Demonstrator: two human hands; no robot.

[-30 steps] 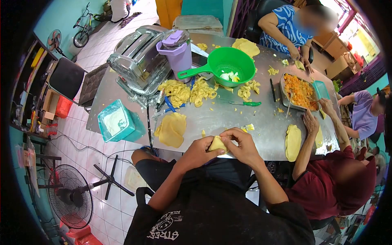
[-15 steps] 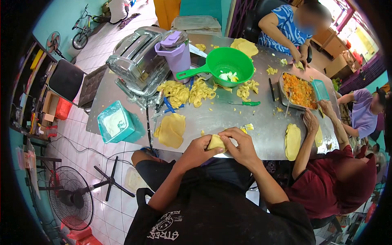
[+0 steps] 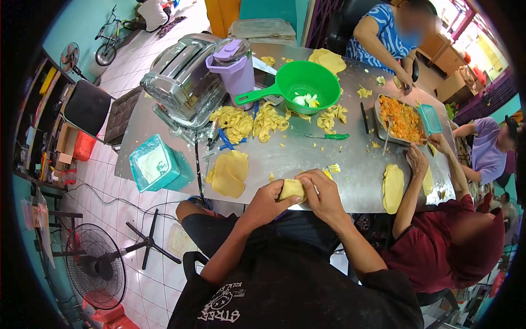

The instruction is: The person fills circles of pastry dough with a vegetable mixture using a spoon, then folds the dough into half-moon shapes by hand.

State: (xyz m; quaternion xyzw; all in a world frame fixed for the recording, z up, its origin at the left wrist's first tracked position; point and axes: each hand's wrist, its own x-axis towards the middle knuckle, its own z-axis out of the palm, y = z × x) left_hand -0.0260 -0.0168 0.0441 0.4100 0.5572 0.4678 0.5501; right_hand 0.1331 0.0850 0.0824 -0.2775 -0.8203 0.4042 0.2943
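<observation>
Between both hands, over the table's near edge, is a small folded pastry [image 3: 292, 189] of pale yellow dough. My left hand [image 3: 268, 202] is closed around its left side, thumb along the front. My right hand [image 3: 323, 193] pinches the pastry's upper right edge with thumb and fingertips. Whatever is inside the dough is hidden. Left of my hands lies a stack of rolled dough rounds [image 3: 229, 174]. Some egg scraps [image 3: 332, 169] are just beyond my right fingers. Further back on the table rests a small knife with a green handle [image 3: 335, 136].
A green strainer [image 3: 329, 82] with egg pieces, dough scraps [image 3: 269, 120], a pasta machine [image 3: 183, 77] and a purple tumbler [image 3: 236, 77] stand behind. A flour tub [image 3: 153, 164] sits left. Right are a filling tray [image 3: 401, 120], dough rounds [image 3: 393, 189] and a co-worker's arms [image 3: 419, 164].
The pastry has turned a little in my hands, showing a broader side, and my right fingers have shifted along its edge. Across the table, a co-worker's hands have moved slightly.
</observation>
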